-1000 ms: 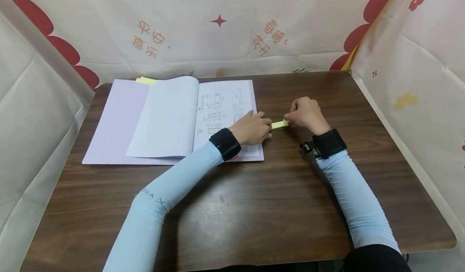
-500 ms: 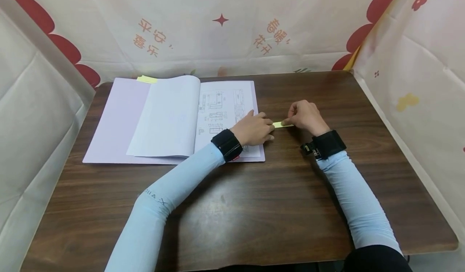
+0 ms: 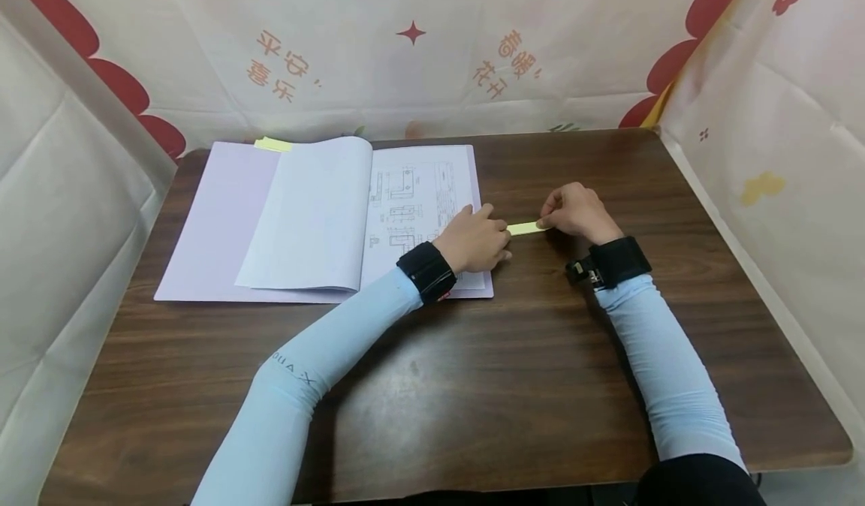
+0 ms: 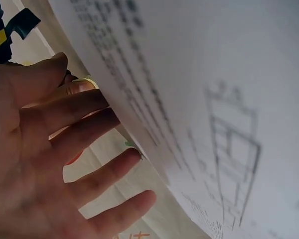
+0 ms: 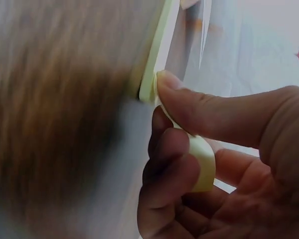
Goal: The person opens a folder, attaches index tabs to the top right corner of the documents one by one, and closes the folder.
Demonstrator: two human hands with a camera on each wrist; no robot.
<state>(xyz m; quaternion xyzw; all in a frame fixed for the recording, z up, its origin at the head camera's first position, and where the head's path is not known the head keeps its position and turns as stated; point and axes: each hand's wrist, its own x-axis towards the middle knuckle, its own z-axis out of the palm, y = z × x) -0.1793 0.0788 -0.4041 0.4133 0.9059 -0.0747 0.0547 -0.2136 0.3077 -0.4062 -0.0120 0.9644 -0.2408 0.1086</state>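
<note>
My left hand (image 3: 474,240) lies across the right edge of the open booklet (image 3: 422,191), its fingertips at the left end of a narrow yellow sticky note pad (image 3: 523,229). Seen from the left wrist, the fingers (image 4: 109,172) are fairly straight and spread beside the printed page. At the pad's other end, my right hand (image 3: 574,212) pinches a yellow slip. The right wrist view has this sticky note (image 5: 203,162) curving between thumb and curled fingers, with the thumb tip right at the end of the pad (image 5: 157,55).
The booklet's lilac cover (image 3: 223,213) is spread out at the left, with a white page (image 3: 307,221) turned over onto it. Yellow tabs (image 3: 273,145) stick out at its top edge. A patterned curtain (image 3: 419,78) borders the back and sides of the wooden table (image 3: 432,401).
The right hand has shifted slightly to the right at the pad's end, and its thumb and fingers have moved a little. The left hand and booklet stay almost where they were.
</note>
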